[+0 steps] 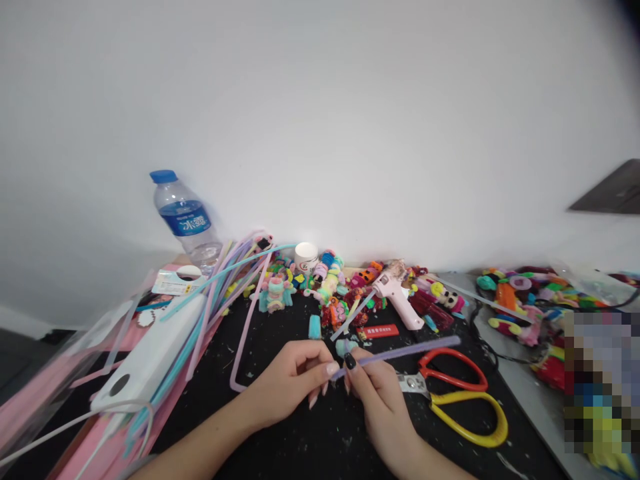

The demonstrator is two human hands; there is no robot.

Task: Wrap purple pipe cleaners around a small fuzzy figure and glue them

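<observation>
Two bare hands, working at the middle of the near half of a black-topped table [260, 440], flecked with scraps.

Left hand [295, 380]: thumb and fingertips pinched on the near end of one lilac pipe cleaner [410, 351].

Right hand [383, 397]: thumb and forefinger, nail dark, pinched on the same stem just beside the left fingertips; the rest of it slants out past this hand toward the table's right edge. One small teal fuzzy piece [342, 347] at the right fingertips; cannot tell whether gripped.

One pair of scissors [424, 385], red and yellow handles, lying near the right edge, blades partly hidden behind the right hand.

One pink glue gun [400, 301], right of centre toward the far edge, pale glue stick [354, 315] slanting beside it. One red strip [380, 331] with white lettering, lying before it.

One light-blue block [315, 327], just beyond the left hand.

Assorted fuzzy figures [277, 293], multicoloured, along the far edge, with one white cup [306, 257] among them.

One bundle of pastel pipe cleaners [220, 287], far left corner; one clear bottle [186, 219], blue cap and label, tilted behind it.
</observation>
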